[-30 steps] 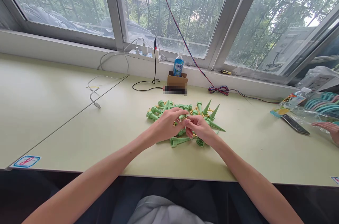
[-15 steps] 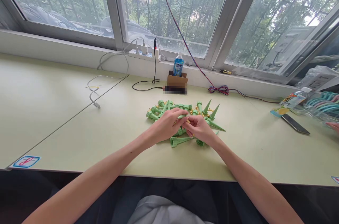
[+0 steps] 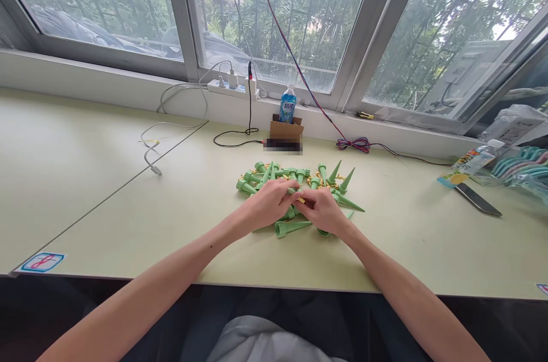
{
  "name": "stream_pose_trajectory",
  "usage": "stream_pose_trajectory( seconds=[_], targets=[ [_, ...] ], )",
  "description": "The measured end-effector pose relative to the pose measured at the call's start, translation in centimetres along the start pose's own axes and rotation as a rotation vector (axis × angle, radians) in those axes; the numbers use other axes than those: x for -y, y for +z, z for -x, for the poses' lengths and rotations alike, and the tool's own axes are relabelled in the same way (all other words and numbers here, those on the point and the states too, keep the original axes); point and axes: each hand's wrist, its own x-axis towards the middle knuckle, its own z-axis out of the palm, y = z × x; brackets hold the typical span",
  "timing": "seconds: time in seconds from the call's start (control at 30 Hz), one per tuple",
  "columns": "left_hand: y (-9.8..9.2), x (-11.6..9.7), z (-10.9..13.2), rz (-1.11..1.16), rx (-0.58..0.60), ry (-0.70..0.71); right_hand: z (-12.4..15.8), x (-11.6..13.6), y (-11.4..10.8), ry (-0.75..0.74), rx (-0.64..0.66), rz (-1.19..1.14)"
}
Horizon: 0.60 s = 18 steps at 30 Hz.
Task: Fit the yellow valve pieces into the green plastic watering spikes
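My left hand point(image 3: 273, 201) is closed around a green plastic watering spike point(image 3: 291, 190), mostly covered by the fingers. Fingertips of my right hand point(image 3: 322, 209) pinch a small yellow valve piece point(image 3: 301, 200) right against it. Whether the two parts are joined cannot be seen. Both hands meet above a loose pile of similar green watering spikes, some standing point up like the green cone point(image 3: 348, 180), others on their sides. One lying spike point(image 3: 291, 229) shows its ribbed, open collar toward me. More small yellow pieces point(image 3: 341, 177) lie among the spikes, partly hidden.
Behind the pile, a blue-labelled bottle point(image 3: 288, 105) stands in a small cardboard box point(image 3: 286, 129). A bundled cable point(image 3: 354, 145), a grey cable plug point(image 3: 156, 169) and a power strip point(image 3: 222, 88) lie toward the window. At right are a phone point(image 3: 478, 199), a bottle point(image 3: 475, 162) and hangers point(image 3: 520, 167).
My fingers have shifted slightly around the spike and the yellow piece, which now shows more plainly. Another person's hand at the right edge has gone out of view.
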Motion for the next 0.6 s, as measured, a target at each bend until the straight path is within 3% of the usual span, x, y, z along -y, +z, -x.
stream_pose_trajectory(
  seconds=[0.6],
  targets=[
    [0.21,0.51,-0.09,0.058,-0.098,-0.025,0.06,0.20,-0.20,0.003,0.018,-0.020]
  ],
)
